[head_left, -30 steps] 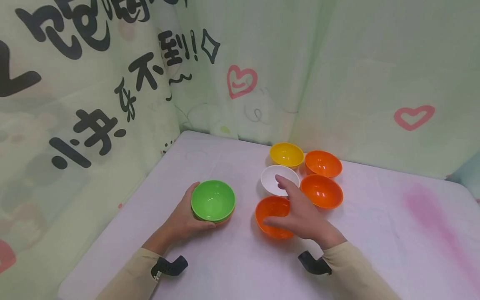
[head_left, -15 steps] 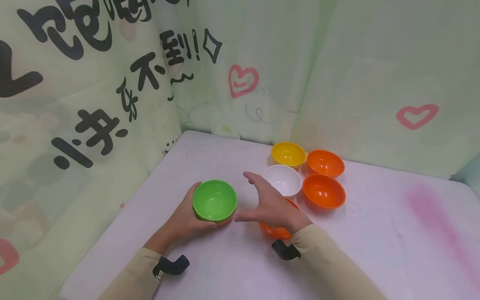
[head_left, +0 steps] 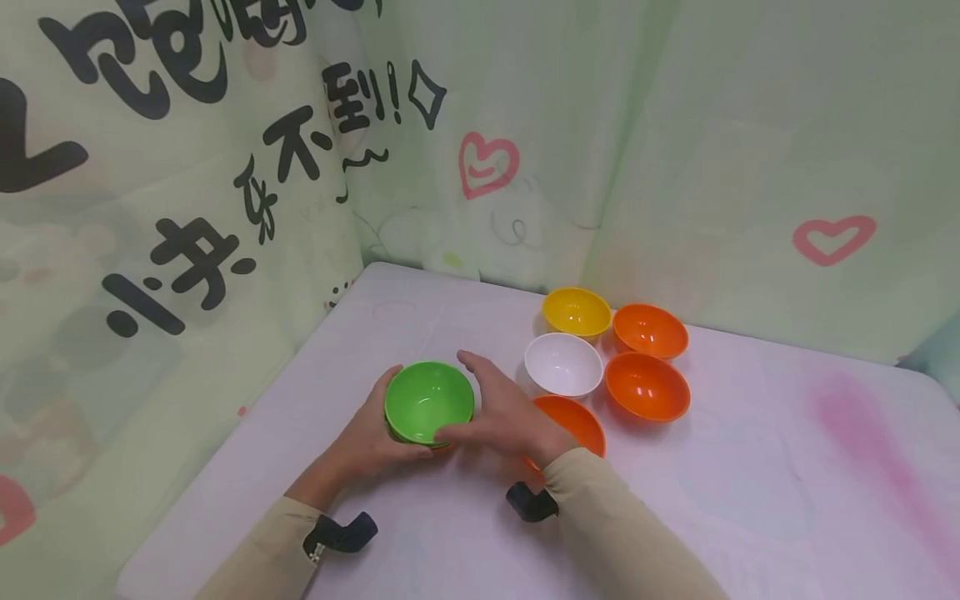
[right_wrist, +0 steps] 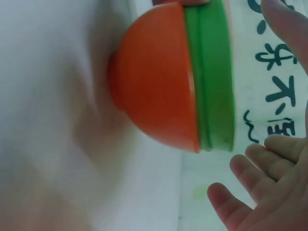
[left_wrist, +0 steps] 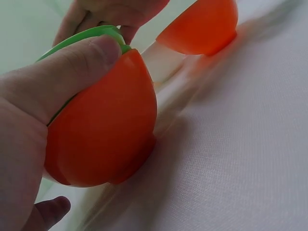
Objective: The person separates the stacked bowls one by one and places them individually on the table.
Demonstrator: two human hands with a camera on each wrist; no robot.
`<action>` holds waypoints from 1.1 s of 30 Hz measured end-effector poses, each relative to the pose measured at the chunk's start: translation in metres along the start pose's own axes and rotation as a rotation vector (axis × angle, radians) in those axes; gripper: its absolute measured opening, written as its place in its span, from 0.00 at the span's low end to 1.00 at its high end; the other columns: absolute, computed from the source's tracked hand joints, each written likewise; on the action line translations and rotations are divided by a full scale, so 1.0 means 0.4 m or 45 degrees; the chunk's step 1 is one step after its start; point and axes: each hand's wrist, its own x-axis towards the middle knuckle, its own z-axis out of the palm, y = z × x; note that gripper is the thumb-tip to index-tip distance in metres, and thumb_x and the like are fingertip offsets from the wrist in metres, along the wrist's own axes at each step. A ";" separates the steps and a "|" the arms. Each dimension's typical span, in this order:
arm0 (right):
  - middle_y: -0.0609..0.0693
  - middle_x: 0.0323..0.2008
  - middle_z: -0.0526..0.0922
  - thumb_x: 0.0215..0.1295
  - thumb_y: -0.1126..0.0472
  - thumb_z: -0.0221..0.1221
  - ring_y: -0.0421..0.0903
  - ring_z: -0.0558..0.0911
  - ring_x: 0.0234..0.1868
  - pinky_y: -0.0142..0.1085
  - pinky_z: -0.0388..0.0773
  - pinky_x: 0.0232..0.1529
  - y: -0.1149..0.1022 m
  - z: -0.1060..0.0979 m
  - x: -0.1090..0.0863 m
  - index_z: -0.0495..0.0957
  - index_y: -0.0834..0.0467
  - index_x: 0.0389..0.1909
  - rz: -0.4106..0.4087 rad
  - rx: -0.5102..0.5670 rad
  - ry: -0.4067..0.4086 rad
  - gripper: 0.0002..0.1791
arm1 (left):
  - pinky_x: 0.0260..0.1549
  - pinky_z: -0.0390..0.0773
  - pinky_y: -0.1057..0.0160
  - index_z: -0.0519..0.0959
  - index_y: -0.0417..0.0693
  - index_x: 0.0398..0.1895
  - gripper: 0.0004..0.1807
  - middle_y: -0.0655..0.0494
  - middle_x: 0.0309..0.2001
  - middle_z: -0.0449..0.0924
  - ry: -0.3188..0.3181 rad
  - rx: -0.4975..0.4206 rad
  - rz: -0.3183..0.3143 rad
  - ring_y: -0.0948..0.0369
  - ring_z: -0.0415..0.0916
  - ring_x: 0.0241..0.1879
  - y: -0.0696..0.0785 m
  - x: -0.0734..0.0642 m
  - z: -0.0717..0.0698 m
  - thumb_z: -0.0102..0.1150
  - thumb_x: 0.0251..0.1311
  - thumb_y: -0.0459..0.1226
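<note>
My left hand (head_left: 366, 442) grips a nested stack from its left side. On top is a green bowl (head_left: 427, 402); its wall and a second green rim show above an orange bowl (right_wrist: 159, 79) in the right wrist view. The left thumb lies along the stack's near side in the left wrist view, over the orange bowl's upper part. My right hand (head_left: 513, 418) is at the stack's right side, fingers spread and thumb overlapping the green rim in the head view. In the right wrist view its fingers (right_wrist: 255, 178) stand apart from the bowls.
Behind the right wrist sits a separate orange bowl (head_left: 573, 425), partly hidden. Farther back stand a white bowl (head_left: 562, 364), a yellow bowl (head_left: 576, 312) and two orange bowls, one nearer (head_left: 647, 387), one farther (head_left: 649, 331). A printed curtain borders the pale table (head_left: 750, 500).
My right hand has moved left, from over the near orange bowl to the stack's right side. The left hand and its stack have stayed almost in place.
</note>
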 end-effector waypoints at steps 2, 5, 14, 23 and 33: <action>0.54 0.74 0.62 0.46 0.45 0.76 0.52 0.63 0.72 0.51 0.65 0.68 0.002 0.005 0.003 0.56 0.57 0.77 0.012 -0.014 -0.008 0.59 | 0.65 0.64 0.41 0.44 0.36 0.77 0.68 0.39 0.68 0.63 0.004 0.015 -0.011 0.45 0.65 0.65 0.000 0.000 0.000 0.83 0.39 0.41; 0.51 0.72 0.64 0.45 0.44 0.77 0.50 0.66 0.69 0.50 0.67 0.67 0.003 0.011 0.004 0.55 0.55 0.77 0.065 -0.003 -0.015 0.60 | 0.65 0.64 0.41 0.44 0.36 0.77 0.68 0.39 0.68 0.63 0.009 0.027 -0.019 0.45 0.65 0.65 0.000 0.000 0.000 0.83 0.38 0.42; 0.45 0.64 0.70 0.41 0.44 0.78 0.44 0.71 0.60 0.43 0.71 0.60 0.006 0.031 0.021 0.56 0.56 0.76 0.023 0.050 -0.074 0.62 | 0.65 0.62 0.39 0.43 0.37 0.78 0.68 0.37 0.69 0.62 0.009 0.056 -0.068 0.44 0.64 0.66 -0.004 0.000 0.000 0.82 0.40 0.44; 0.42 0.56 0.74 0.40 0.46 0.80 0.41 0.73 0.56 0.41 0.74 0.57 0.001 0.041 0.033 0.63 0.54 0.68 -0.078 0.001 -0.076 0.54 | 0.65 0.62 0.38 0.42 0.37 0.77 0.67 0.37 0.69 0.61 -0.014 0.052 -0.066 0.44 0.63 0.66 -0.003 -0.001 -0.005 0.81 0.43 0.45; 0.43 0.55 0.75 0.39 0.42 0.77 0.42 0.74 0.54 0.41 0.75 0.55 -0.007 0.051 0.028 0.66 0.55 0.67 -0.084 -0.081 -0.004 0.53 | 0.66 0.61 0.38 0.42 0.37 0.78 0.67 0.36 0.70 0.60 -0.018 0.053 -0.071 0.44 0.62 0.67 -0.001 -0.004 -0.007 0.80 0.42 0.45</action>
